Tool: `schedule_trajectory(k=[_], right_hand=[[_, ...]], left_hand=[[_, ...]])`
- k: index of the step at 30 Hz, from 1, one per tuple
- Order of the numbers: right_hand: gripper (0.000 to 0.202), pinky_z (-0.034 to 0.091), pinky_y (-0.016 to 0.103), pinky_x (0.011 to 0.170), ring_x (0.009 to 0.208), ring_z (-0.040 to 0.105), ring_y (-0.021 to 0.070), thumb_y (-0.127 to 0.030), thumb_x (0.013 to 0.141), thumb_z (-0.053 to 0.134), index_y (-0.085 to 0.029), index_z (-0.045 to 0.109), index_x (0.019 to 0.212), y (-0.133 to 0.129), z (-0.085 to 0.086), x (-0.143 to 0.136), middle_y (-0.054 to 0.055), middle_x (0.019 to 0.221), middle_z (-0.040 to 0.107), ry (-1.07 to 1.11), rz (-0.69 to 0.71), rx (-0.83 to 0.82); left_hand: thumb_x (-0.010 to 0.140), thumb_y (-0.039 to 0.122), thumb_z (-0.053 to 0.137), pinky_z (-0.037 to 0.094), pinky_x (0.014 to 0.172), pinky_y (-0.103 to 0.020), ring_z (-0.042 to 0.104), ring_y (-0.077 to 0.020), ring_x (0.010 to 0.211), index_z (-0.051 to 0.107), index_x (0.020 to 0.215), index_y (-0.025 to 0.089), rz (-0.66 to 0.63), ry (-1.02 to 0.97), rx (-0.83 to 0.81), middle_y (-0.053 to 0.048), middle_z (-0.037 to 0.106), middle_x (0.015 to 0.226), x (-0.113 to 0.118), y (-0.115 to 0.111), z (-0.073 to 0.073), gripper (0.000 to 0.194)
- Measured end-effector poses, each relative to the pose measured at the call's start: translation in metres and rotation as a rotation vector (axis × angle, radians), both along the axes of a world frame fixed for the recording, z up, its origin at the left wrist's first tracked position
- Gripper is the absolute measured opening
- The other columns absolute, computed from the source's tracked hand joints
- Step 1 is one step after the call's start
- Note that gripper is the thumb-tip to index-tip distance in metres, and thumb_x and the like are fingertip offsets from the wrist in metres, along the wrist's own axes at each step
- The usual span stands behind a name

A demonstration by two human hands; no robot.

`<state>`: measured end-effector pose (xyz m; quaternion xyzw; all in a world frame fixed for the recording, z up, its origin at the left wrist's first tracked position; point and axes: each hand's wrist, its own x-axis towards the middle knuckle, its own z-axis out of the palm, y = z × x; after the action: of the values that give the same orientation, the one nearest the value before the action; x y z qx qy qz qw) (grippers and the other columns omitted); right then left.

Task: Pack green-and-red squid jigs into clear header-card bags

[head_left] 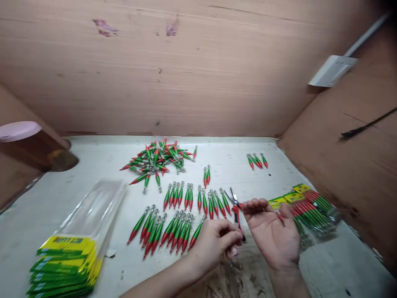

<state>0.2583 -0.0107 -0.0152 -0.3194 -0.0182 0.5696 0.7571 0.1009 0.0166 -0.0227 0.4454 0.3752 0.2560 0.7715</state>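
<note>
My left hand (pixel 217 242) is closed in a pinch at the front middle; what its fingers hold, if anything, I cannot make out. To its right, my right hand (pixel 274 234) has its palm turned up and its fingers stretched out. A small red tip (pixel 280 218) shows beside its thumb; whether it lies in the hand or behind it, I cannot tell. Red-and-green fishing lures (pixel 178 231) with metal rings lie in rows left of my left hand. Pliers with red handles (pixel 235 211) lie between and beyond the hands, partly hidden.
A heap of similar lures (pixel 156 155) lies farther back, with a few lures (pixel 257 160) at back right. Filled packets (pixel 316 211) lie at right. Flat bags with yellow-green headers (pixel 70 263) are stacked at left, near a pink-lidded jar (pixel 27 145). Board walls (pixel 186 91) enclose the table.
</note>
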Motion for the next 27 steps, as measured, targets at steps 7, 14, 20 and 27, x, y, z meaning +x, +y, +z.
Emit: schedule_trajectory(k=[7,14,20,27], right_hand=[[0.028,0.056,0.032,0.079,0.075,0.061,0.0171,-0.042,0.082,0.058,-0.018,0.068,0.072,-0.004,-0.016,0.024,0.002,0.075,0.061,-0.345,0.076,-0.039],[0.025,0.048,0.034,0.079,0.081,0.06,0.0199,-0.043,0.088,0.055,-0.024,0.066,0.078,-0.009,-0.028,0.014,0.002,0.082,0.062,-1.07,0.161,-0.126],[0.029,0.043,0.031,0.062,0.072,0.06,0.0204,-0.044,0.092,0.047,-0.024,0.065,0.101,-0.001,-0.021,0.015,0.005,0.089,0.065,-1.862,0.164,-0.185],[0.021,0.043,0.026,0.058,0.064,0.057,0.0156,-0.041,0.094,0.049,-0.024,0.061,0.094,0.009,-0.022,-0.008,0.002,0.079,0.062,-1.895,0.305,-0.013]], left_hand=[[0.079,0.04,0.064,0.05,0.083,-0.033,0.064,-0.02,0.088,0.073,0.091,0.021,0.851,0.902,0.816,-0.002,0.068,0.088,-0.231,0.037,0.048,0.025],[0.073,0.046,0.065,0.033,0.097,-0.06,0.044,-0.044,0.119,0.064,0.091,0.017,0.942,1.603,0.868,-0.013,0.059,0.113,-0.346,0.059,0.046,0.033],[0.088,0.044,0.048,0.043,0.088,-0.046,0.055,-0.0303,0.094,0.066,0.076,0.018,0.811,1.649,1.11,-0.01,0.065,0.086,-0.285,0.046,0.022,0.034],[0.086,0.026,0.051,0.047,0.075,-0.031,0.064,-0.0221,0.086,0.067,0.096,0.02,0.227,1.301,0.693,-0.009,0.068,0.099,-0.2,0.035,-0.002,0.02]])
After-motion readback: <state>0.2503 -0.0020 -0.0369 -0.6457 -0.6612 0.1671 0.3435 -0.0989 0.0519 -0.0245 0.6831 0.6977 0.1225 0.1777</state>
